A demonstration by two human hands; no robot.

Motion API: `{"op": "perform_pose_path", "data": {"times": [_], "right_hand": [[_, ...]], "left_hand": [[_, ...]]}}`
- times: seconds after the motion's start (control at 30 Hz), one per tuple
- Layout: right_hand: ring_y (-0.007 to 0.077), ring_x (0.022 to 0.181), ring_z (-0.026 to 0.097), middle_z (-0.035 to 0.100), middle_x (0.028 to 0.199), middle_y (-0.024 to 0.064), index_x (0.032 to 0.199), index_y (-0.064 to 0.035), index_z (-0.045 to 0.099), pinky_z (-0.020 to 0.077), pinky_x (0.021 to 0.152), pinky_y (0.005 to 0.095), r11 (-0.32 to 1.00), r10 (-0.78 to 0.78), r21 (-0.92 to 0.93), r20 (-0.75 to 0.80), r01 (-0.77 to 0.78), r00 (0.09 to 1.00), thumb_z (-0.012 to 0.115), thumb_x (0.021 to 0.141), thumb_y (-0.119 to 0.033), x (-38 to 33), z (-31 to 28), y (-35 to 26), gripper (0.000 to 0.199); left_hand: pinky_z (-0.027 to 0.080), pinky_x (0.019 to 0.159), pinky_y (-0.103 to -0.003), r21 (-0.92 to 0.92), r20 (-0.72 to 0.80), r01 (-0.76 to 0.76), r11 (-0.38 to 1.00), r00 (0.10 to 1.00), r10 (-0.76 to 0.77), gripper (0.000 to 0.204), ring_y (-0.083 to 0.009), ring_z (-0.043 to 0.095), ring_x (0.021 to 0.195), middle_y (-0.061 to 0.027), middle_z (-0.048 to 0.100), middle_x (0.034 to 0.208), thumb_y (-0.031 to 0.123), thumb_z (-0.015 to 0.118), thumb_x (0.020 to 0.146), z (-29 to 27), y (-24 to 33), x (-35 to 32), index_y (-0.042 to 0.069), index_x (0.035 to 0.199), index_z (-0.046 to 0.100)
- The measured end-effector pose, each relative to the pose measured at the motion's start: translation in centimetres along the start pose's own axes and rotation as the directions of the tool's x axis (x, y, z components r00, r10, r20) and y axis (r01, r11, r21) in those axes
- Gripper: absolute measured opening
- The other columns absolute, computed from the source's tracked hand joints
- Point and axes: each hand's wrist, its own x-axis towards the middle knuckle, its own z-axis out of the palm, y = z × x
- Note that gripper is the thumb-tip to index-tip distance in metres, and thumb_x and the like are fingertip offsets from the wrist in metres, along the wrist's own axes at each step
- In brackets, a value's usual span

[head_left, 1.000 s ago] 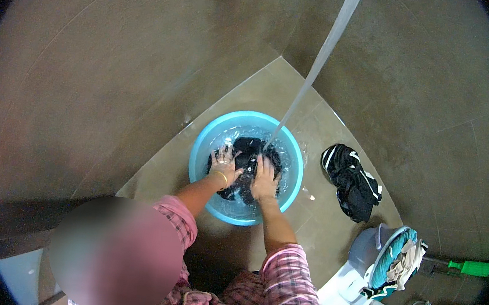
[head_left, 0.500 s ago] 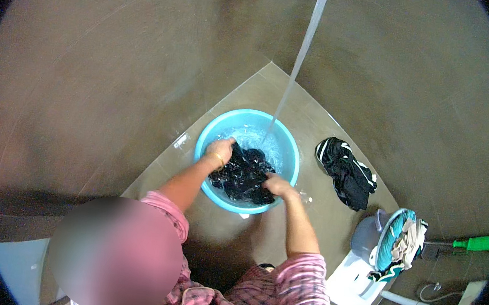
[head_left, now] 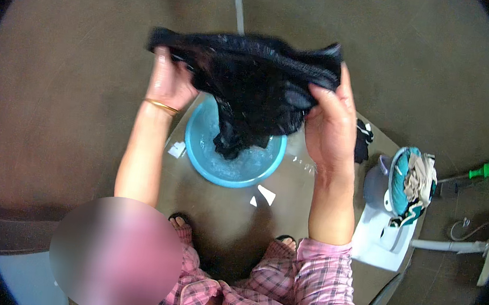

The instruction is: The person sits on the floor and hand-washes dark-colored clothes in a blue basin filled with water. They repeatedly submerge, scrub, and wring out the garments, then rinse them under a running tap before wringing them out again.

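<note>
Garment: a wet black cloth [head_left: 251, 85] hangs stretched between both hands, its lower end dangling over the blue basin [head_left: 235, 157] on the floor.
Left hand [head_left: 169, 80]: raised, fingers curled shut on the cloth's left edge; gold bangle on the wrist.
Right hand [head_left: 330, 122]: raised, fingers closed over the cloth's right edge.
Arms: both lifted, forearms apart.
</note>
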Motion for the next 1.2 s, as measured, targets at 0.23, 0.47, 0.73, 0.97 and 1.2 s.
{"op": "perform_pose_path", "data": {"times": [0.23,0.47,0.73,0.97,1.2], "right_hand": [[0.0189,0.108,0.054,0.058,0.116,0.0084,0.13,-0.0037,0.043,0.0382,0.098,0.0337,0.896,-0.238,0.407,0.1,0.178,0.966,0.046,0.083,0.003,-1.7,3.3,-2.9,0.047],[0.0171,0.09,0.058,0.061,0.098,0.0067,0.108,-0.0019,0.055,0.0456,0.083,0.0297,0.946,0.186,0.283,-0.084,-0.156,0.979,0.046,0.087,-0.007,1.2,-0.4,3.0,0.023],[0.0349,0.105,0.054,0.056,0.109,0.0178,0.112,-0.006,0.057,0.0491,0.083,0.0456,-0.222,0.261,-0.929,-0.349,-0.295,0.9,0.064,0.077,-0.015,-1.6,-15.0,20.6,0.037],[0.0386,0.134,0.026,0.03,0.145,0.0188,0.143,-0.0204,0.029,0.0195,0.11,0.051,-0.209,0.398,-0.978,-0.09,-0.005,0.913,0.064,0.074,-0.014,-6.4,-16.3,31.1,0.078],[0.0365,0.139,0.012,0.016,0.152,0.0131,0.147,-0.0246,0.022,0.007,0.112,0.0545,-0.3,0.461,-0.947,-0.25,-0.116,0.851,0.057,0.084,-0.033,-8.9,-18.2,37.3,0.072]], "left_hand": [[0.037,0.102,-0.046,-0.183,0.328,-0.422,0.888,0.825,0.46,0.051,-0.0266,0.053,0.112,-0.0081,0.063,0.112,0.052,0.057,0.085,4.7,4.7,-8.7,0.009,0.111,0.06],[0.045,0.084,-0.038,0.833,0.471,-0.539,0.127,0.81,0.348,0.034,-0.0253,0.059,0.094,-0.0152,0.06,0.097,0.03,0.048,0.093,1.8,1.0,-4.6,-0.001,0.098,0.06],[0.046,0.088,-0.044,0.879,-0.118,0.157,-0.451,0.986,0.114,0.042,-0.0357,0.057,0.105,-0.0188,0.062,0.11,0.04,0.058,0.083,-12.1,-9.9,6.0,0.01,0.113,0.062],[0.02,0.108,-0.055,0.794,0.235,-0.198,-0.575,0.972,-0.01,0.079,-0.0356,0.024,0.136,-0.0165,0.026,0.148,0.026,0.071,0.076,-20.0,-21.9,6.0,0.027,0.143,0.03],[0.022,0.104,-0.063,0.776,-0.119,0.024,-0.631,0.987,-0.109,0.085,-0.0378,0.015,0.137,-0.01,0.011,0.153,0.032,0.064,0.085,-21.5,-26.4,5.7,0.03,0.148,0.007]]}}
